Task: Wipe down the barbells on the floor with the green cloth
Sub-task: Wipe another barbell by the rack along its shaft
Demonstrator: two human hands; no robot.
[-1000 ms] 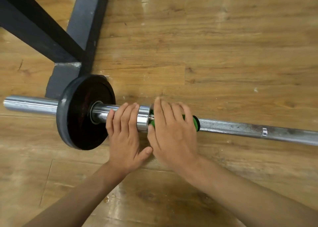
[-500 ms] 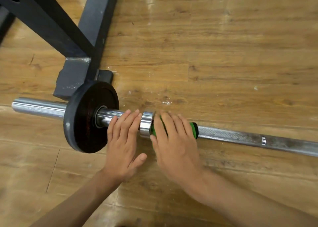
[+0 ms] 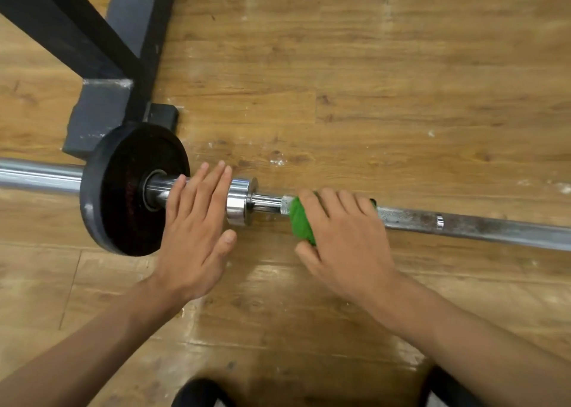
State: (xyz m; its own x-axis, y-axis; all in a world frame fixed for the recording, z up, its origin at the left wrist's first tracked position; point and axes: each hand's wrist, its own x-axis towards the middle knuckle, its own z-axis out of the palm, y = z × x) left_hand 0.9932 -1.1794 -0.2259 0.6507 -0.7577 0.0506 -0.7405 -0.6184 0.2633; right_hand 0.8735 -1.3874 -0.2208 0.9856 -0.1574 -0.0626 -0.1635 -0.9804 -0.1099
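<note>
The barbell (image 3: 463, 226) is lying across the wooden floor (image 3: 401, 82), its shaft running from 9 o'clock toward 3 o'clock. The green cloth (image 3: 301, 221) is being held wrapped round the knurled shaft by the right hand (image 3: 346, 243). That hand's grip is closed on the cloth, with the fingers curled over the top of the bar and the thumb tucked below at 7 o'clock of the cloth. A short stretch of bare shaft is showing between the cloth and the chrome collar (image 3: 239, 201) at 9 o'clock of it. The left hand (image 3: 197, 230) is being laid flat on the sleeve (image 3: 37, 176), between the collar and the black weight plate (image 3: 117, 190). Its grip is open, with the fingers straight and pointing to 12 o'clock and the thumb spread toward 3 o'clock. The plate is standing on edge at 9 o'clock of that hand. A dark steel rack base (image 3: 102, 113) is resting on the floor at 11 o'clock of the plate, just behind it.
</note>
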